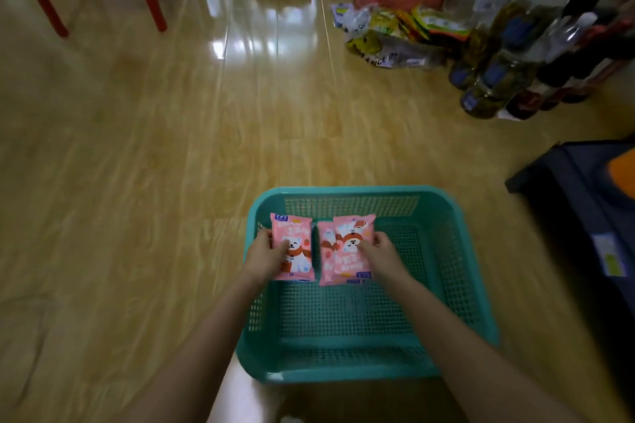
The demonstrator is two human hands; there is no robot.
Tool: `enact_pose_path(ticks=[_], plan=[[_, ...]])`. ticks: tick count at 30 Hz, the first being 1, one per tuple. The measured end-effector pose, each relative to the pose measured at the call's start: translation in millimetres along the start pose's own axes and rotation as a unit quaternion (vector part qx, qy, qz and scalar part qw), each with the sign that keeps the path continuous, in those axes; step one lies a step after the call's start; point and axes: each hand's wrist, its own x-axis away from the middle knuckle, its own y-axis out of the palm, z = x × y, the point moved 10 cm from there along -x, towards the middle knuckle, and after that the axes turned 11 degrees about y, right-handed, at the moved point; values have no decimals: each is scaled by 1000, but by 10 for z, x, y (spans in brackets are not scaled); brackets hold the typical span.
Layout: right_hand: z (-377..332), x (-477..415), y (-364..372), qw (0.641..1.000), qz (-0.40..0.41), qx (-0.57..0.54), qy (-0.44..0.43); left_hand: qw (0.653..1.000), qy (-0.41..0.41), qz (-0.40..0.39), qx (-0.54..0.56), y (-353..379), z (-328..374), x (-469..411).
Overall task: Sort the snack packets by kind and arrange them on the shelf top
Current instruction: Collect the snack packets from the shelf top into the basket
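Both hands grip pink snack packets above the teal basket on the wooden floor: left hand one packet, right hand two overlapping packets.

clear bag reads "A NICE", pink packets' txt unreadable

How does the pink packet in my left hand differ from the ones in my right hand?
The left hand holds a single pink packet; the right hand holds two overlapping pink packets. The single packet's bear print is upright in view, while the front packet of the pair has its print upside down. The single packet sits at the teal basket's left wall, the pair nearer the middle. All show the same pink bear design.
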Motion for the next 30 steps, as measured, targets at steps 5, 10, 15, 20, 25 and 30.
enact_pose_path(ticks=[5, 10, 15, 20, 25, 30], plan=[[152, -167, 93, 999, 21, 48, -3, 995, 14, 30, -90, 72, -174, -206], [210, -230, 36, 989, 91, 119, -13, 971, 33, 72, -224, 77, -70, -159], [-119, 36, -101, 955, 144, 254, -53, 939, 102, 40, -325, 30, 219, -18], [-979, 1231, -754, 947, 138, 264, -122, 914, 178, 37, -362, -674, 1543, 673], [-2253, 3155, -2002, 934, 193, 240, -179, 855, 251, 73, -448, -1648, 3625, 1812], [-3280, 5380, -3236, 903, 282, 226, -232, 822, 324, 87, -460, -2255, 5705, 3147]])
